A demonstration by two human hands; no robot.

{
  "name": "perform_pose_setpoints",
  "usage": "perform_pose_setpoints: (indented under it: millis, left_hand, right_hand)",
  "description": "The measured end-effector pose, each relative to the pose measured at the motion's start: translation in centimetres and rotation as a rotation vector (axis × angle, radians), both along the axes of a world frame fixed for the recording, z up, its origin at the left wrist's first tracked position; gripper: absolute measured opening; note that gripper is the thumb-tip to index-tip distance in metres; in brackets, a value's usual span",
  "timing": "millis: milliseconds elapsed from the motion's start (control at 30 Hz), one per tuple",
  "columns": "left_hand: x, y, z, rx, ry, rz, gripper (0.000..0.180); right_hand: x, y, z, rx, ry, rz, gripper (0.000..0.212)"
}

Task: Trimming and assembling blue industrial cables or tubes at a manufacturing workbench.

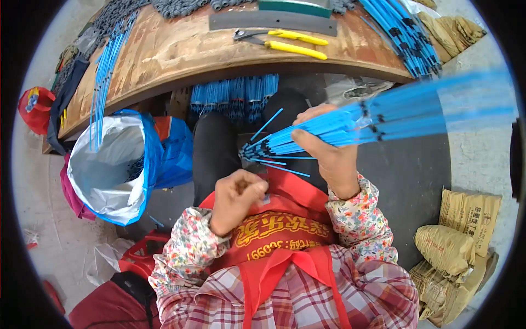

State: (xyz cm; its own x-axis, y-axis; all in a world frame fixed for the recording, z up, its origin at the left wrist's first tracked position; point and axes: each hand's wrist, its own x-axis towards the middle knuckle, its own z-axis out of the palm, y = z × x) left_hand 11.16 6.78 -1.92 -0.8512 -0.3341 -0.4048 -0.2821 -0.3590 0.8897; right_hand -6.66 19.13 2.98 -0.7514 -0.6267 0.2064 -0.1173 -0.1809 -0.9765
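Note:
My right hand (329, 159) is wrapped round a bundle of thin blue rods with black joints (402, 109), which look like umbrella ribs. The bundle slants over my lap, its gathered black tip at the lower left and its far right end smeared by motion. Several short blue rods splay out near the tip. Just below that tip, my left hand (235, 200) is closed, thumb and fingers curled together over the red apron (290, 197). Whether something small sits between those fingers cannot be made out.
Yellow-handled pliers (296, 50) and a grey metal strip (268, 22) lie on the wooden table (175, 49). More blue rods (107, 71) hang over its left edge. At my left stands an open white-lined blue bag (109, 186); brown paper sacks (446, 249) lie right.

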Motion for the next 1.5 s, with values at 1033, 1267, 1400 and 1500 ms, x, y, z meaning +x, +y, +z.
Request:
perform_pose_setpoints:
  millis: [1033,1267,1400,1500]
  left_hand:
    - [-4.6,-8.2,-2.5,0.484,0.797,-0.025,0.032]
    - [-3.2,-9.4,-5.6,0.575,0.922,-0.019,0.036]
    - [-2.5,-11.8,-9.0,0.861,0.92,-0.308,0.032]
    - [-2.6,-11.6,-8.9,0.815,1.003,-0.421,0.029]
  right_hand:
    - [-0.9,-5.4,-2.8,0.061,0.264,0.345,0.065]
    - [2.4,-5.8,-6.1,-0.048,-0.275,0.753,0.072]
    - [3.0,-5.9,-6.2,0.078,-0.114,0.866,0.057]
    - [3.2,-6.1,-5.3,0.19,-0.175,0.834,0.035]
